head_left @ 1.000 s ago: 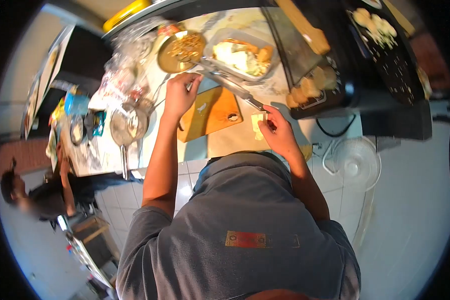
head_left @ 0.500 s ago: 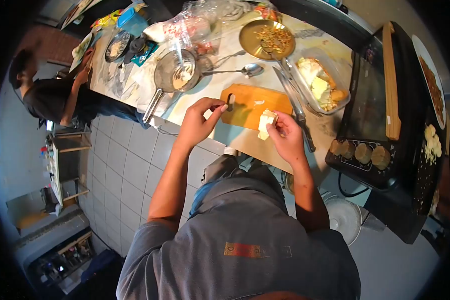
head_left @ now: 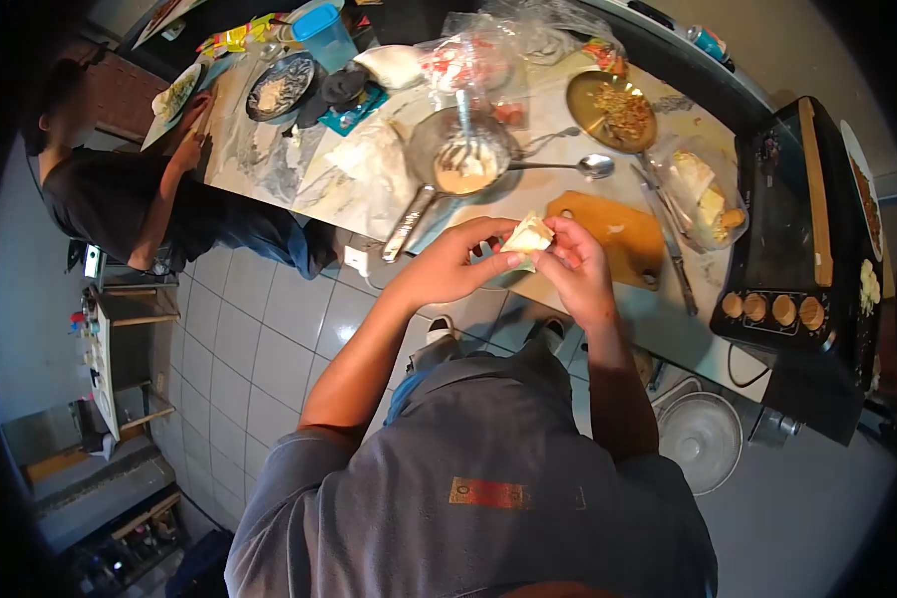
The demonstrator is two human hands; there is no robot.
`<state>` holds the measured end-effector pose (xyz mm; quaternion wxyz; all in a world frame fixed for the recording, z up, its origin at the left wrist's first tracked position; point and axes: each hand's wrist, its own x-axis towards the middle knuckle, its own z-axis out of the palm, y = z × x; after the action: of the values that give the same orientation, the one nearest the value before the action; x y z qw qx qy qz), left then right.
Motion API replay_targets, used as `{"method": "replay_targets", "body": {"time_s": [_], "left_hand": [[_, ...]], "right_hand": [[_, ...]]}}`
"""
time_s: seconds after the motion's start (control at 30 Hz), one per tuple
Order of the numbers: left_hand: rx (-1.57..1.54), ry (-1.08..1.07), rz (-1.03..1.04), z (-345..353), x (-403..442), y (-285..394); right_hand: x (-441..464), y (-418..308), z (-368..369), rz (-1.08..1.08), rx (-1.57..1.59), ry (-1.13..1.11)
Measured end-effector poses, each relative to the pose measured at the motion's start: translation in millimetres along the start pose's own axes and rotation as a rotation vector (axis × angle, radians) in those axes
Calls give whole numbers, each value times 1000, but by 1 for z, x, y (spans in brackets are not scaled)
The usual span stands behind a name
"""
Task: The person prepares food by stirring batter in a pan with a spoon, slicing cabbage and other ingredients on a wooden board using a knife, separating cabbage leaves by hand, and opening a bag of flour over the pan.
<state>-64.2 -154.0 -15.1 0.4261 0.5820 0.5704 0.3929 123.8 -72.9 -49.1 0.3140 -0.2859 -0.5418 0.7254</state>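
Note:
Between both hands is a small, pale yellow folded piece [head_left: 529,235], soft-looking; its exact kind is unclear. My left hand [head_left: 453,265] pinches its left side with thumb and fingers. My right hand [head_left: 580,271] grips its right side, fingers curled around the edge. Just beyond my right hand lies an orange-brown cutting board [head_left: 623,234] with a handle hole. To its right are a long knife [head_left: 680,269] and a clear plastic container [head_left: 706,164] holding similar pale yellow pieces.
A metal saucepan [head_left: 421,224] with pale batter and a spoon [head_left: 593,166] are on the counter. Farther back stands a pan of chopped filling [head_left: 623,112]. A toaster oven [head_left: 777,219] bounds the right side. At left, another person [head_left: 100,204] works by the counter.
My left hand has come right to meet the right hand, and both now hold the yellow piece, which was in the right hand alone. The view has shifted left.

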Motion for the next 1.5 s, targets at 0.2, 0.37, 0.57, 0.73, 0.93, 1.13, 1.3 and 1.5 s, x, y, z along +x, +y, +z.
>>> {"method": "replay_targets", "body": {"time_s": [0.2,0.37,0.57,0.73,0.93,1.13,1.3,1.5], "left_hand": [[-41,-29,98,-62,-27,-31],[-184,-104,5,-92,-32,-26],[-251,-37,-11,-106,-27,-28],[-348,0,-70,-129,-32,-33],[-330,-15,55,-168,-38,-57],[-308,-76,119,-220,-48,-80],[-399,-146,46,-258,-51,-93],[-511,-37,60,-274,-34,-99]], "right_hand": [[6,3,70,-21,15,11],[15,0,92,-97,-110,55],[38,0,98,-92,-36,-40],[61,7,114,-78,90,-119],[71,3,159,-74,-51,-70],[80,29,214,-126,-127,109],[89,24,258,-126,-171,171],[103,25,252,-115,-142,264]]}}
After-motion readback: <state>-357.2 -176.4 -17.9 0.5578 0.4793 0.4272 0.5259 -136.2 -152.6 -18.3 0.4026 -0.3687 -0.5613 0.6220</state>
